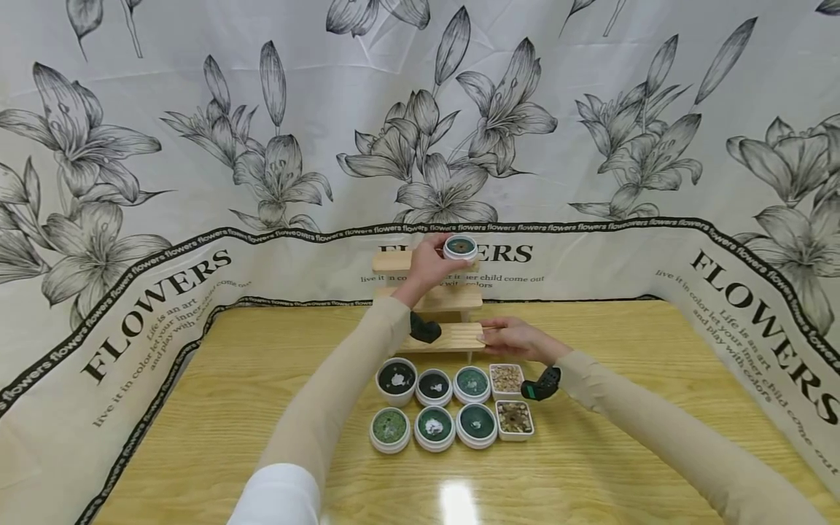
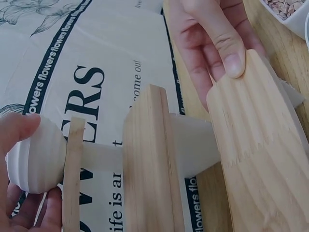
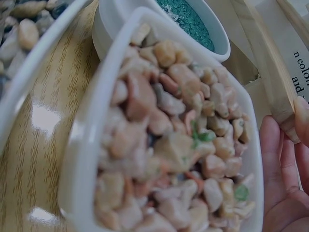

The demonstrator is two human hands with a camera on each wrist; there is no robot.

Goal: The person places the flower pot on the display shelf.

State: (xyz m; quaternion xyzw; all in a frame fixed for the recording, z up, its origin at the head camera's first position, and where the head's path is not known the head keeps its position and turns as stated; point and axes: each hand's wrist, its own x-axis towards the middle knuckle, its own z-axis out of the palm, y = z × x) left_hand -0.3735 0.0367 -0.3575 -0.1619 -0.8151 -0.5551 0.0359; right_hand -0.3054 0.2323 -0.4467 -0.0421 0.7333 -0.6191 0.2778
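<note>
My left hand (image 1: 428, 266) grips a small round white pot (image 1: 461, 249) with a dark green top at the right end of the highest step of a three-tier wooden stand (image 1: 453, 337). In the left wrist view the ribbed pot (image 2: 41, 154) is right at the upper board (image 2: 73, 174), thumb on one side and fingers beneath. Lower down, my right hand (image 1: 517, 340) holds the right end of the lowest board. Its thumb lies on top of that board (image 2: 260, 140), seen from the left wrist, and the fingers go underneath.
Several round white pots with green or dark fillings, such as a light green one (image 1: 389, 426), stand in rows before the stand. Two square white pots of pebbles (image 1: 507, 379) are at their right. A flower-printed cloth (image 1: 295, 262) hangs behind the wooden table (image 1: 262, 408).
</note>
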